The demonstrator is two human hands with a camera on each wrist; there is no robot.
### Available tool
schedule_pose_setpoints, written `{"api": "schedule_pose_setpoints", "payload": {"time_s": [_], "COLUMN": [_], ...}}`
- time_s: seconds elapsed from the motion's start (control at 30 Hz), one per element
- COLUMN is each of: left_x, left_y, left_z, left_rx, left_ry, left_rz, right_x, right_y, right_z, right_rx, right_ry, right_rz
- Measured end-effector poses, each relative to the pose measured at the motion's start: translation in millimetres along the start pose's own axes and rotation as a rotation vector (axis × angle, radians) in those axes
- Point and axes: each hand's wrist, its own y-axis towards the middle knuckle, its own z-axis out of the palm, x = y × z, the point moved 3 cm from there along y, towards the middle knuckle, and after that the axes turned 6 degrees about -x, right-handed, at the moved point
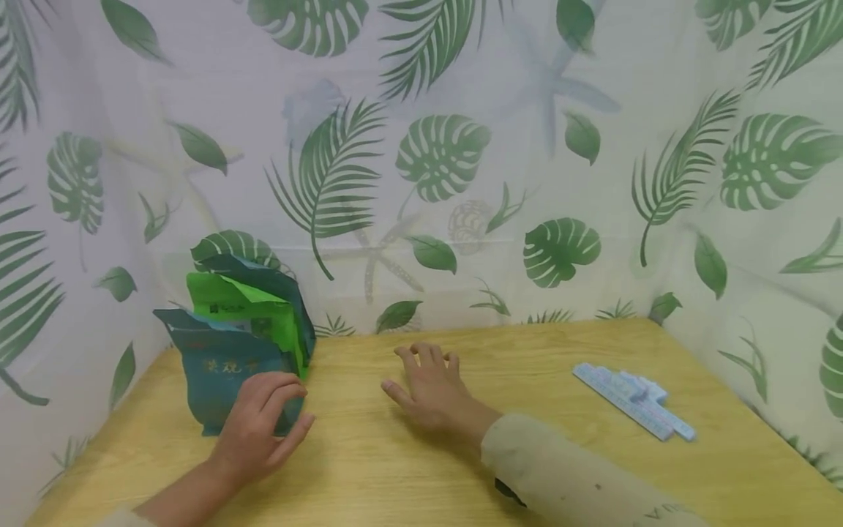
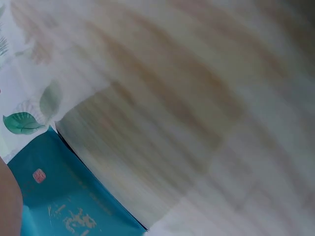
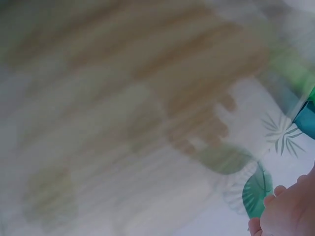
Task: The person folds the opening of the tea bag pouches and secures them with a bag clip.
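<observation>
My left hand [image 1: 263,417] is in front of the nearest teal bag [image 1: 227,369], overlapping its lower right part in the head view. Its fingers are loosely bent with the thumb apart, and nothing shows between them. That bag stands upright; gold lettering marks the teal front [image 2: 74,196] in the left wrist view. Behind it stand a bright green bag [image 1: 244,296] and another dark teal bag [image 1: 303,304]. Over the middle of the table, my right hand [image 1: 428,388] has its fingers spread and slightly bent, holding nothing. Both wrist views are mostly hazy.
On the right of the wood-grain table [image 1: 369,476] lies a small pile of pale blue, ruler-like strips and small blocks [image 1: 632,399]. A white cloth with green leaf prints [image 1: 494,219] hangs around the back and sides of the table.
</observation>
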Motion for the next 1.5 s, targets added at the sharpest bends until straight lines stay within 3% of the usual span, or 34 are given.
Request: {"api": "schedule_pose_setpoints", "payload": {"time_s": [0.17,0.37,0.8,0.97,1.27,1.5], "left_x": [6.9,13.2,25.8,30.9,39.4,52.0], "left_y": [-0.6,-9.3,-24.7,-29.1,-39.7,-49.2], "left_z": [-6.8,-18.9,-41.8,-49.6,-63.4,-77.5], "left_rx": [-0.017,0.001,0.047,0.068,0.178,0.211], "left_ry": [0.037,0.097,0.183,0.221,0.328,0.369], "left_rz": [-0.017,-0.064,-0.097,-0.136,-0.253,-0.412], "right_x": [9,21,56,67,85,104], "right_y": [3,5,11,12,18,23], "right_z": [0,3,11,14,24,31], "right_rx": [-0.009,0.0,-0.046,-0.044,-0.005,0.001], "right_ry": [0.011,-0.025,-0.122,-0.111,-0.103,-0.097], "right_rz": [-0.009,-0.041,-0.128,-0.153,-0.155,-0.18]}}
